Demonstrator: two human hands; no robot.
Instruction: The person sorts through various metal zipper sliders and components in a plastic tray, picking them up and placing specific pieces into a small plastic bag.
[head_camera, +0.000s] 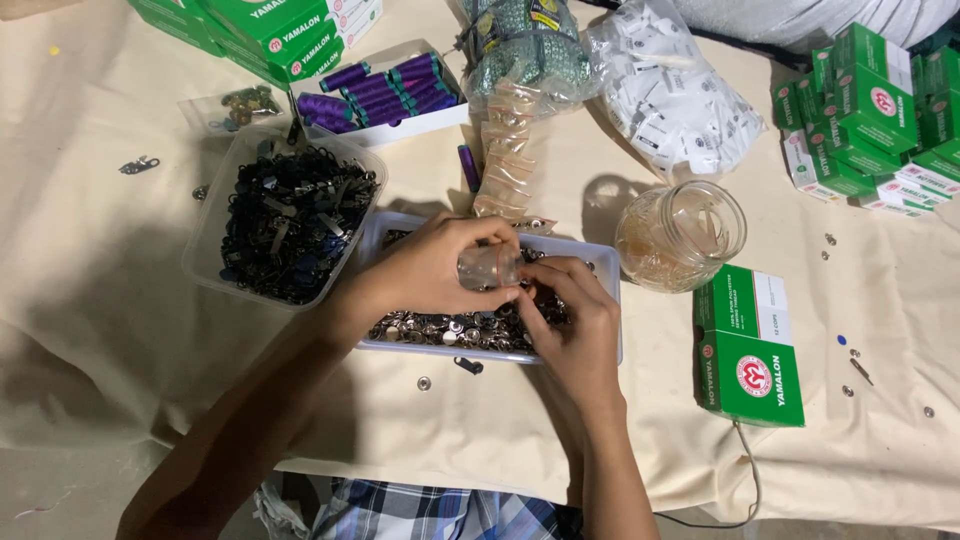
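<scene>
Head view: small clear bag (488, 266) between hands (500, 290).

Small sewing-supplies workshop or haberdashery packing spot. Cream cloth (120, 330) covers the tabletop. On it: tray of metal snaps (450, 330), tub of dark zipper pulls (290, 225), purple thread spools (385, 92), stacked green boxes (865, 110), bag of white tags (670, 100), glass jar (682, 235).
</scene>
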